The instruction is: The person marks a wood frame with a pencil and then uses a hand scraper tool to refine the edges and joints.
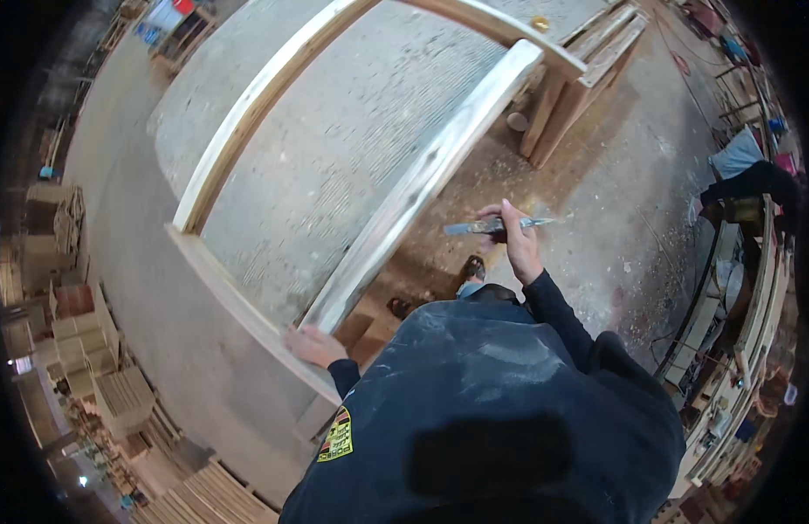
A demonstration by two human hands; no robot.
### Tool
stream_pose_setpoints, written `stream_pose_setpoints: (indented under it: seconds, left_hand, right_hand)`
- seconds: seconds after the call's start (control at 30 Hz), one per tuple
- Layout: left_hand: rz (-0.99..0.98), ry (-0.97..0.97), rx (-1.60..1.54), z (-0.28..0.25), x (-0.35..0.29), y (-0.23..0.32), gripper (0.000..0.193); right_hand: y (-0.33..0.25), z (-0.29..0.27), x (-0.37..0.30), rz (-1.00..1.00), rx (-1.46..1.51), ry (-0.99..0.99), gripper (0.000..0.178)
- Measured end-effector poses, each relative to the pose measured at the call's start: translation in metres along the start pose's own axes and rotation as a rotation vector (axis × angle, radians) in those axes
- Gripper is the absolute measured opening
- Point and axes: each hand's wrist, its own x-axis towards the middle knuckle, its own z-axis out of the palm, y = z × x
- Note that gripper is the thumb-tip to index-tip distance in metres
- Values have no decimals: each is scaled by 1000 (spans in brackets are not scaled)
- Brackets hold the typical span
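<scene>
A large rectangular wooden frame (417, 190) of pale boards lies raised above the floor in front of me. At its near corner my left hand (315, 347) rests on the wood, fingers laid over the board's top. My right hand (518, 240) is off the frame, to the right of its long near rail, with fingers closed round a putty knife (459, 229). A flat metal blade sticks out on the left of that hand and a pointed metal end on the right; I cannot tell whether this is one tool or two. Pale streaks show along the near rail.
A wooden sawhorse (566, 96) supports the frame's far right corner. Cluttered wooden shelving (727, 349) stands on my right. Stacked boards (203, 498) and boxes (81, 341) line the left. A round pale disc (517, 121) lies on the speckled concrete floor near the sawhorse.
</scene>
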Motion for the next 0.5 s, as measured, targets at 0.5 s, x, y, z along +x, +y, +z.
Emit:
stream_pose_setpoints:
  seconds: [0.5]
  left_hand:
    - [537,-292,8,84,13,263,64]
  right_hand:
    - [-26,-178,64,-159,-90,416,27]
